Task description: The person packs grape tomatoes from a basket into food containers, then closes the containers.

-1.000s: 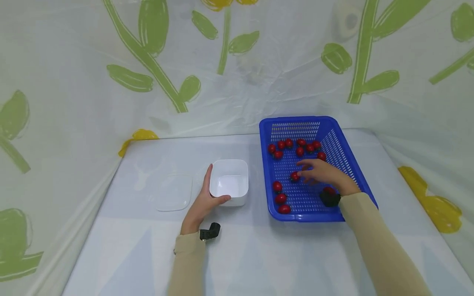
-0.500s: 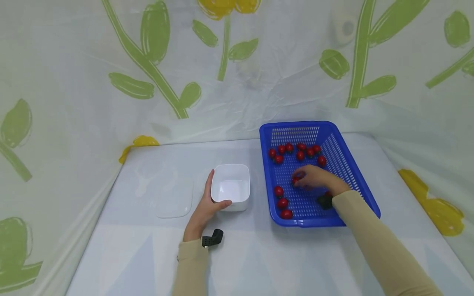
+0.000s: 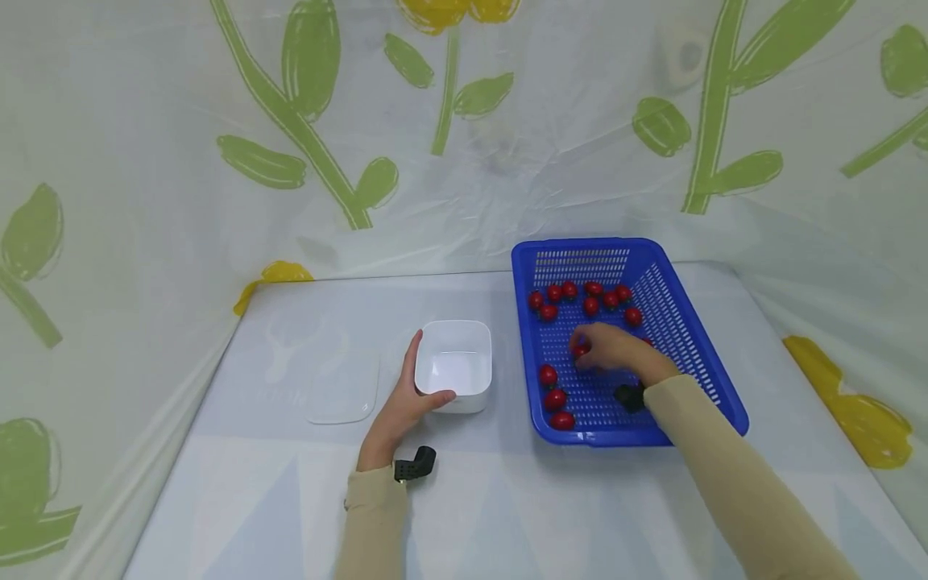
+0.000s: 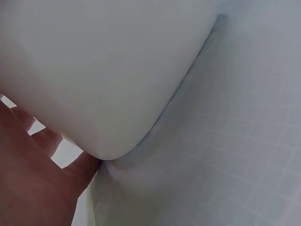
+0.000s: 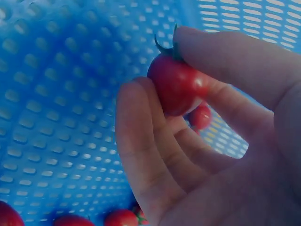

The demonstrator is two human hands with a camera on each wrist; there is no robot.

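Observation:
Inside the blue basket point(image 3: 602, 437), my right hand point(image 3: 616, 352) pinches a red cherry tomato point(image 5: 175, 85). In the right wrist view the thumb lies by its green stem and the fingers curl round its other side. My left hand point(image 3: 397, 412) grips the square white container point(image 3: 467, 402) at its left side, thumb along the front, fingers on the left wall. The container stands upright without a lid on it, and its inside shows bare. Other cherry tomatoes point(image 3: 555, 399) lie in the basket, several at the back and a few along the left wall.
A flat translucent lid point(image 3: 342, 391) lies on the white-covered table point(image 3: 464, 499), left of the container. The basket's raised walls surround my right hand. Behind the table hangs a leaf-patterned curtain point(image 3: 551, 185).
My right hand has closed its fingers round a tomato on the basket's floor; earlier they were reaching at it. The left hand keeps its hold on the container.

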